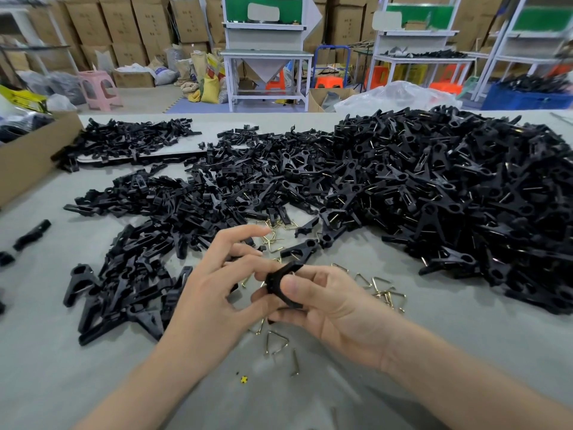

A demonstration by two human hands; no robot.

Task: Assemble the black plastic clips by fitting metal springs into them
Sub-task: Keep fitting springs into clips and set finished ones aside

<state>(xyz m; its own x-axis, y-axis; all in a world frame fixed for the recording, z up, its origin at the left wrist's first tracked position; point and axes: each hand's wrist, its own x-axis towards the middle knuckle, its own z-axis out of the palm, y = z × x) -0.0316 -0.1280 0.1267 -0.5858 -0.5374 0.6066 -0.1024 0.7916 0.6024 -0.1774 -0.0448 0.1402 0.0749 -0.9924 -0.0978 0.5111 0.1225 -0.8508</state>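
One black clip (pixel 275 282) between left hand (pixel 207 301) and right hand (pixel 339 308), fingers of both pinched on it.

Head view, sole camera, wide-angle: worn above grey table (pixel 62 336), facing forward and down.
Near, 6 o'clock: left hand (pixel 204 305), right hand (pixel 341 308), black clip (pixel 283 285) between them.
Mid-distance, 2 o'clock: clip heap (pixel 449 197).
Far, 12 o'clock: white workbench (pixel 266 54).

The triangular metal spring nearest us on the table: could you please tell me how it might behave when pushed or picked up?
The triangular spring is thin bent wire, so probably light and stiff. It lies flat on the table, so it likely slides rather than rolls.
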